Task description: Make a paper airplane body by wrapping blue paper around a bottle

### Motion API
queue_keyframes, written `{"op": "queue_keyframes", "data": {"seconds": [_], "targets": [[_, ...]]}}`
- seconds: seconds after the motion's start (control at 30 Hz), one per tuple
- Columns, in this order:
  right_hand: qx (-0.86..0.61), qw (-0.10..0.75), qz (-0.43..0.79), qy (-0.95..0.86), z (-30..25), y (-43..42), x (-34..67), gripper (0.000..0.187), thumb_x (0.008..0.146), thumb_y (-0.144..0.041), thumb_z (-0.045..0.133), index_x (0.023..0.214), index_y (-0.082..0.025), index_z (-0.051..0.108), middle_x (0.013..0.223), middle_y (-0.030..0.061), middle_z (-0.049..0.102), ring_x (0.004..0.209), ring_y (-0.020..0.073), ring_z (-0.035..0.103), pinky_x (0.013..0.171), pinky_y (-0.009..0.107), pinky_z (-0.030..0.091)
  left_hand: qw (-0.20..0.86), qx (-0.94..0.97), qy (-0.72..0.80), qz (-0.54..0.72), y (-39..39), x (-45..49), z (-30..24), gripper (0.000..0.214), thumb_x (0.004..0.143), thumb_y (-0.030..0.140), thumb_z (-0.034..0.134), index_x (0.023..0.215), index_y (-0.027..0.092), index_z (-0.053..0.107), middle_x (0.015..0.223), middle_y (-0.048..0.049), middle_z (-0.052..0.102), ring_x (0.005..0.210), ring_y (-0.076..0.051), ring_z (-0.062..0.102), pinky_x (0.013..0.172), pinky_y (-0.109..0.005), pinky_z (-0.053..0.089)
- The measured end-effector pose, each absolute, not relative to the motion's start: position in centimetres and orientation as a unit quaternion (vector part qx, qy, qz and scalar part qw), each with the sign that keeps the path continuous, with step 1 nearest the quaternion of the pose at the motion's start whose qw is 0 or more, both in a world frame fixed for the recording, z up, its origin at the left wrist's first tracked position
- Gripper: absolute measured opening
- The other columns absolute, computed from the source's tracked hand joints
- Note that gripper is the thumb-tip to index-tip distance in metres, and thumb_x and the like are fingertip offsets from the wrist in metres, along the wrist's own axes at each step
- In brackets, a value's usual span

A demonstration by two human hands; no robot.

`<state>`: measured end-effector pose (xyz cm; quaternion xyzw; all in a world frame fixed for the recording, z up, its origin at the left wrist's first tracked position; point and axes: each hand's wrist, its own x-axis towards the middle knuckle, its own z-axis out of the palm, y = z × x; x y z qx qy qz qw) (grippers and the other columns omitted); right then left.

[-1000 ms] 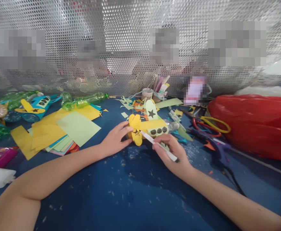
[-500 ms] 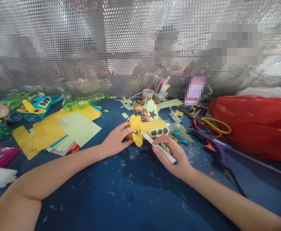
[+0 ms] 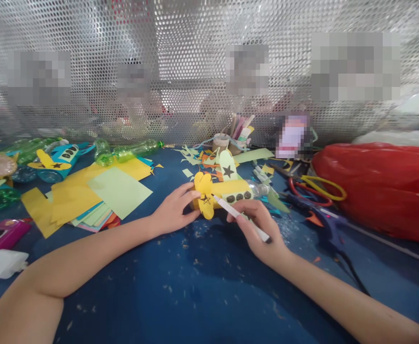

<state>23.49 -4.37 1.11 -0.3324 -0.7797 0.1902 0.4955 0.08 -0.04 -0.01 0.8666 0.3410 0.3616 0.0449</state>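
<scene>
A yellow paper-covered bottle airplane (image 3: 227, 190) with black stars and dark round windows lies at the middle of the blue table (image 3: 202, 291). My left hand (image 3: 173, 210) grips its yellow tail end, fingers curled round it. My right hand (image 3: 259, 229) is closed on a white pen (image 3: 240, 217), whose tip touches the star on the yellow tail piece (image 3: 205, 198).
A stack of yellow and green paper sheets (image 3: 94, 191) lies at the left, with a blue bottle airplane (image 3: 57, 160) and green bottles (image 3: 130, 149) behind. Scissors (image 3: 313, 186) and a red plastic bag (image 3: 378, 184) sit at the right. A perforated metal screen (image 3: 195, 71) closes the back.
The pen tip has shifted slightly on the tail star and my right hand has moved a little. My left hand keeps its hold on the airplane.
</scene>
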Motion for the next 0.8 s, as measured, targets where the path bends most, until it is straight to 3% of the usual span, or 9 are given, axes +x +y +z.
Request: {"op": "queue_keyframes", "data": {"seconds": [0.6, 0.8], "targets": [[-0.316, 0.442, 0.118, -0.831, 2.02, -4.42, 23.46, 0.017, 0.088, -0.014, 0.054, 0.101, -0.024, 0.055, 0.084, 0.0019, 0.065, 0.074, 0.0166, 0.063, 0.068, 0.030, 0.048, 0.056, 0.872, 0.329, 0.358, -0.03, 0.01, 0.18, 0.029, 0.086, 0.025, 0.056, 0.113, 0.018, 0.051, 0.131, -0.0142, 0.051, 0.125, -0.025, 0.050, 0.103, -0.044, 0.045], [-0.343, 0.478, 0.167, -0.791, 1.42, -4.40, 23.40, 0.013, 0.089, -0.016, 0.053, 0.100, -0.023, 0.053, 0.083, 0.0017, 0.062, 0.072, 0.0152, 0.061, 0.063, 0.027, 0.046, 0.063, 0.868, 0.333, 0.362, -0.05, 0.12, 0.22, 0.028, 0.085, 0.024, 0.056, 0.113, 0.020, 0.050, 0.130, -0.0127, 0.051, 0.123, -0.025, 0.051, 0.102, -0.044, 0.046]]}}
